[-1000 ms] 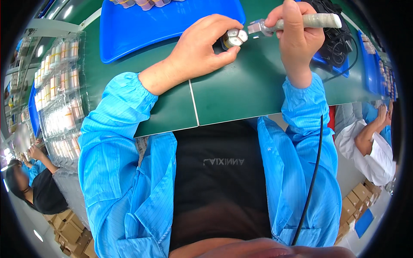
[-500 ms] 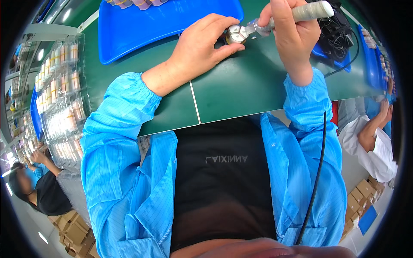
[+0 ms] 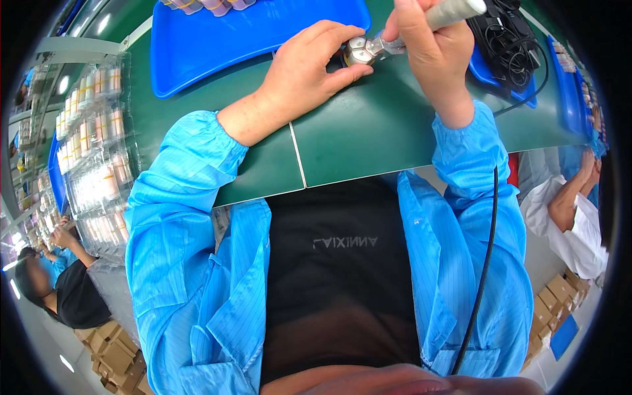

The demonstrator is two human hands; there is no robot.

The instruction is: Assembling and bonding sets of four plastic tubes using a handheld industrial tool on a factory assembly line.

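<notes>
On the green table (image 3: 368, 135), my left hand (image 3: 296, 79) is closed round a small round metal part (image 3: 359, 51) whose silvery top is split into segments. Thumb and fingers grip its two sides. My right hand (image 3: 436, 62) is closed on a tool with a thick pale cylindrical handle (image 3: 455, 12) and a clear collar near its front. The tool slants down to the left, its front end at the right edge of the metal part's top. Whether it is seated in the part, I cannot tell.
A blue tray (image 3: 217, 49) with bundled tubes at its far edge lies beyond my left hand. Black cables and adapters (image 3: 507, 46) fill a smaller blue tray to the right. Clear trays of tubes (image 3: 89, 138) stand at left. Co-workers sit on both sides, near stacked cartons (image 3: 112, 349).
My right hand and the tool have moved left and slightly toward me, closer to the metal part. My left hand and the part have hardly moved.
</notes>
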